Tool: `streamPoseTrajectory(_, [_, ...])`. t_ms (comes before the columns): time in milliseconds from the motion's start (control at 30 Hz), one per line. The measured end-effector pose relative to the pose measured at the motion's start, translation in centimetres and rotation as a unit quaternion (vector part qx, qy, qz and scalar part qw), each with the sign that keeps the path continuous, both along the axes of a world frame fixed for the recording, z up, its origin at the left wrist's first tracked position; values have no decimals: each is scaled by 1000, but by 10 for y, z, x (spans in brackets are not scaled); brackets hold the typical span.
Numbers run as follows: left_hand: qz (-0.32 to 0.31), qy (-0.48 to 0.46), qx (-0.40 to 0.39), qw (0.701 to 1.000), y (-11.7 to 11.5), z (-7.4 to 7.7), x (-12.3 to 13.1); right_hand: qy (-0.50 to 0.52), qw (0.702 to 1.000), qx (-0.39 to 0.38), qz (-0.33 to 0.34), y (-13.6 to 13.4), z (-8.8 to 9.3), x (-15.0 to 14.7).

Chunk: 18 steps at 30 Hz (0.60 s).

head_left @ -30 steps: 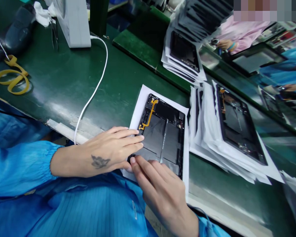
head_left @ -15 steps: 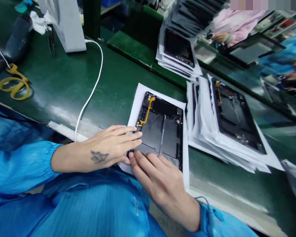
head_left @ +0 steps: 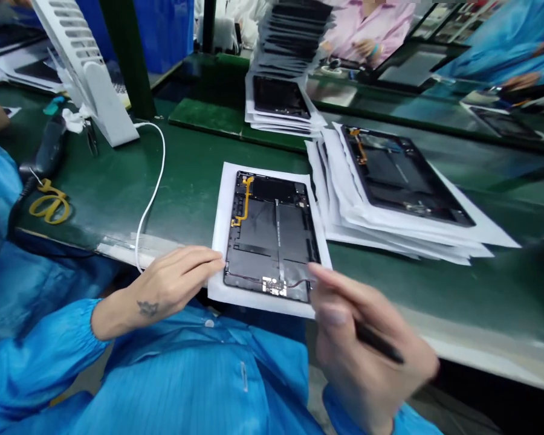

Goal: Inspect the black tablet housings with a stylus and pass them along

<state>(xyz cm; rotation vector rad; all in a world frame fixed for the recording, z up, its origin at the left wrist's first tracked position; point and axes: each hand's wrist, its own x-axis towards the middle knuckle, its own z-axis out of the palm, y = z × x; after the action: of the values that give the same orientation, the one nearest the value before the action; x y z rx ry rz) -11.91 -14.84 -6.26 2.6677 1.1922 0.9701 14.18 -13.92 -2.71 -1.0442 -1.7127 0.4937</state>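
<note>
Nearest to me on the right, my right hand [head_left: 362, 332], blurred, grasps a slim dark tool [head_left: 379, 342]; its fingertips cover the tablet's near right corner, and I cannot tell whether they touch it. Near left, my left hand [head_left: 174, 284] grips nothing that I can see, its fingers stretched out together, the tips at the tablet's left edge.

The opened tablet [head_left: 256, 226] lies between my two hands, flat on a white sheet [head_left: 221, 211] on the green table [head_left: 188, 193]. From the near side, I see a small bright board [head_left: 274, 286] with dark wires running left and right, then broad dark-grey panels split by a narrow strip [head_left: 278, 232], and an orange flex cable [head_left: 246, 202] at the far left. The strip carries pale marks too small for me to read.

Beyond, to the right, another opened tablet [head_left: 403, 172] tops a stack of white sheets [head_left: 349, 211]. Farther left stands a white slatted device [head_left: 104, 99].
</note>
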Motion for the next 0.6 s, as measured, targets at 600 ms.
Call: streamPoseTrajectory(600, [-20,54,93,994,3,-4,15,-123,973,170,96,1,-49,-13])
